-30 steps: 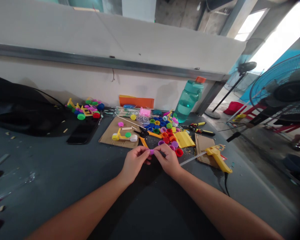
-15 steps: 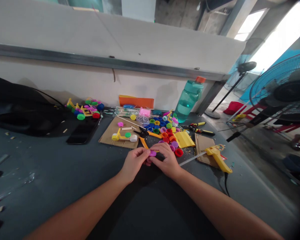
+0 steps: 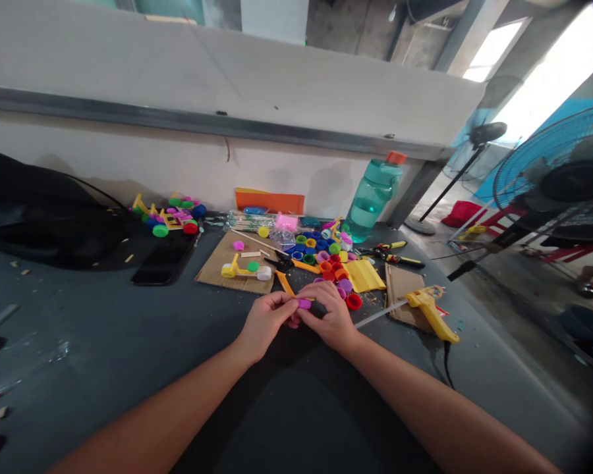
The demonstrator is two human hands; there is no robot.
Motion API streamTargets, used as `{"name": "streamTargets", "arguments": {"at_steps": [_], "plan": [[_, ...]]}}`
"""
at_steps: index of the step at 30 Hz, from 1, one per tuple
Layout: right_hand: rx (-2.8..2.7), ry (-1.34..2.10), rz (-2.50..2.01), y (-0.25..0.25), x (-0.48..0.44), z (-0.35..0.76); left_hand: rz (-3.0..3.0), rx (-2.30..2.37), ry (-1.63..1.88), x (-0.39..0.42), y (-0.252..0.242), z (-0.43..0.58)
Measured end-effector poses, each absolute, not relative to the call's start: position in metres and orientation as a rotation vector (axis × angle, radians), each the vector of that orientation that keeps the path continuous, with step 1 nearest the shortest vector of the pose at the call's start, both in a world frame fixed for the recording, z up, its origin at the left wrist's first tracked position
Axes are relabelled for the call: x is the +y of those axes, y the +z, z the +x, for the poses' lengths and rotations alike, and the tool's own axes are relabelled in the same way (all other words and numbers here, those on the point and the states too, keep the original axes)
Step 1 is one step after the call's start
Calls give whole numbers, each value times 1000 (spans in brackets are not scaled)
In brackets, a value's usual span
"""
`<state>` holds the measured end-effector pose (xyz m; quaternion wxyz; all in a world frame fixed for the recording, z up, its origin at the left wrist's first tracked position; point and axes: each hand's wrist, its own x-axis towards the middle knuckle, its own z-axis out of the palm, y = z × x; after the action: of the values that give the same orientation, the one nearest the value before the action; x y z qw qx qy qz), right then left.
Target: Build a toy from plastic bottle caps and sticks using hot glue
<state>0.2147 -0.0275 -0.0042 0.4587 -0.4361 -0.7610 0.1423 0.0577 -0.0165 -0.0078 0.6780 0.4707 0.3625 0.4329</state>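
Note:
Both my hands meet over the dark table (image 3: 128, 349), just in front of a heap of coloured bottle caps (image 3: 321, 253). My left hand (image 3: 265, 322) pinches a small purple cap (image 3: 304, 303) with thumb and forefinger. My right hand (image 3: 329, 315) is closed against the same cap from the other side, fingers curled over it. An orange stick (image 3: 285, 283) lies on the table just behind my fingers. What else the fingers hold is hidden.
A yellow glue gun (image 3: 427, 309) lies right of my hands on cardboard (image 3: 400, 283). Pliers (image 3: 393, 253), a teal water bottle (image 3: 373, 197), a black phone (image 3: 163, 263), a small cap-wheeled toy (image 3: 244, 268) and a black bag (image 3: 39, 217) sit around. A standing fan (image 3: 563, 178) is at right.
The purple cap has turned and shifted slightly right between my fingers. My right hand closed further over it. Both hands sank a little toward the table.

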Motion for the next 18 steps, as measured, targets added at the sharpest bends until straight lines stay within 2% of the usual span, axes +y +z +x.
{"name": "streamTargets", "arguments": {"at_steps": [18], "plan": [[-1823, 355, -1082, -6, -27, 217, 1008, 830, 1021, -14, -11, 56]]}}
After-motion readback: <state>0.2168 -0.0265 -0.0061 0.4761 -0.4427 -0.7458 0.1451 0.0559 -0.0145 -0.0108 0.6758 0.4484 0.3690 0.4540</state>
